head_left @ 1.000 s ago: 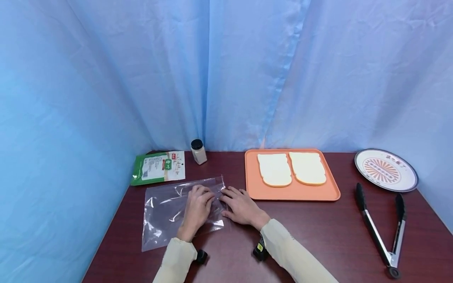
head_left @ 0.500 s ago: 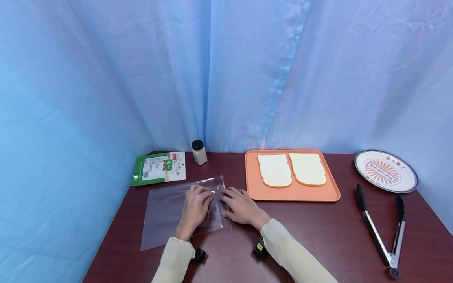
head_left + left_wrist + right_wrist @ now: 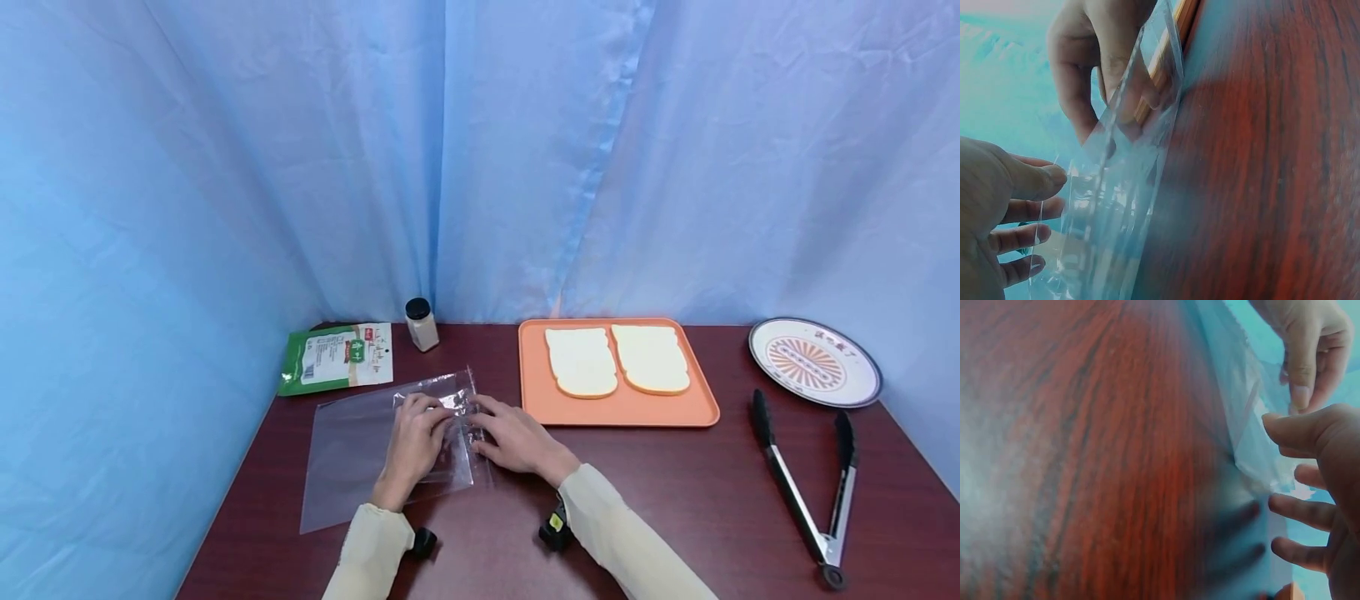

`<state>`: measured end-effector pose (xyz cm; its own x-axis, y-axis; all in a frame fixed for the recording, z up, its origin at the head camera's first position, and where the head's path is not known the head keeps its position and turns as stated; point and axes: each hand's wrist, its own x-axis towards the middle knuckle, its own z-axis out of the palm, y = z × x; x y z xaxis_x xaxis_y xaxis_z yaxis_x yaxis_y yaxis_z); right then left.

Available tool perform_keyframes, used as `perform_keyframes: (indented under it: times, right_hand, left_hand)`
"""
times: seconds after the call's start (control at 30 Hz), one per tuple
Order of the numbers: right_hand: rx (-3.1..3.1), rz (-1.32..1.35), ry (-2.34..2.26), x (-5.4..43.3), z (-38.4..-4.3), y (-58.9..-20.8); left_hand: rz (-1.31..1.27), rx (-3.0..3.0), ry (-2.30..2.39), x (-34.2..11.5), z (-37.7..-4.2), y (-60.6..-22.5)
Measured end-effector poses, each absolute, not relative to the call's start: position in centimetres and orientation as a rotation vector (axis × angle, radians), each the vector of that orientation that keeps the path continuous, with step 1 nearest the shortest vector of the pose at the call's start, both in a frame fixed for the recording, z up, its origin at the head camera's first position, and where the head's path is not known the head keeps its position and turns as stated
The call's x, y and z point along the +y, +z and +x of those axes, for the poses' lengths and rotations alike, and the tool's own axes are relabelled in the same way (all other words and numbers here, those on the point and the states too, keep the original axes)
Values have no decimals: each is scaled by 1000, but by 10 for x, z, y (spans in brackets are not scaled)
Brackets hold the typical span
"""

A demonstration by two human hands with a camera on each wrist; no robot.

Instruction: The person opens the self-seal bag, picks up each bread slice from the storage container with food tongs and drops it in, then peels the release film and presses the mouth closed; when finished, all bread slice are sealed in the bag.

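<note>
A clear plastic bag (image 3: 348, 458) lies flat on the dark red table, its right end raised between the two hands. My left hand (image 3: 412, 446) pinches the film near that end between thumb and fingers; the pinch also shows in the right wrist view, with the left hand (image 3: 1313, 356) at the top. At the bag's right edge is my right hand (image 3: 517, 437), fingers spread and fairly straight, touching the film. In the left wrist view the right hand (image 3: 1107, 37) appears partly behind the transparent film (image 3: 1100, 206). Whether its fingertips are inside the bag I cannot tell.
Behind the bag lie a green-and-white packet (image 3: 337, 358) and a black-capped jar (image 3: 422, 329). An orange tray (image 3: 622, 412) carries two bread slices (image 3: 581, 362). Tongs (image 3: 783, 487) and a patterned plate (image 3: 862, 379) are at the right. Blue curtains (image 3: 517, 167) enclose the table.
My right hand has shifted slightly to the right, and the film between the hands has creased and caught the light differently. The left hand keeps nearly the same place.
</note>
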<state>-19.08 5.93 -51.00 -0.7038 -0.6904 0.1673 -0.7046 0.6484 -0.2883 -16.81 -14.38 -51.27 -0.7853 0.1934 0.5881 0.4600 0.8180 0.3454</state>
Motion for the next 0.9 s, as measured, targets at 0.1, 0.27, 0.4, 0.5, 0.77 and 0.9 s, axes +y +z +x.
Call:
perform_keyframes:
  times: [0.1, 0.27, 0.4, 0.5, 0.77, 0.9]
  right_hand:
    - [-2815, 1163, 613, 66, -187, -506]
    - [-2806, 1053, 641, 86, -179, -500]
    - [-2800, 963, 669, 107, -169, -494]
    - [-2778, 884, 693, 126, -160, -490]
    - [-2679, 506, 720, 182, -136, -480]
    - [-2668, 267, 728, 213, -126, -471]
  left_hand:
    - [-481, -2469, -672, -144, -168, -512]
    - [-480, -2468, -687, -144, -168, -511]
    - [-492, -2458, -690, -145, -167, -510]
    - [-494, -2466, -696, -145, -167, -509]
    - [-493, -2486, -704, -143, -165, -510]
    - [-489, -2482, -692, -142, -165, -510]
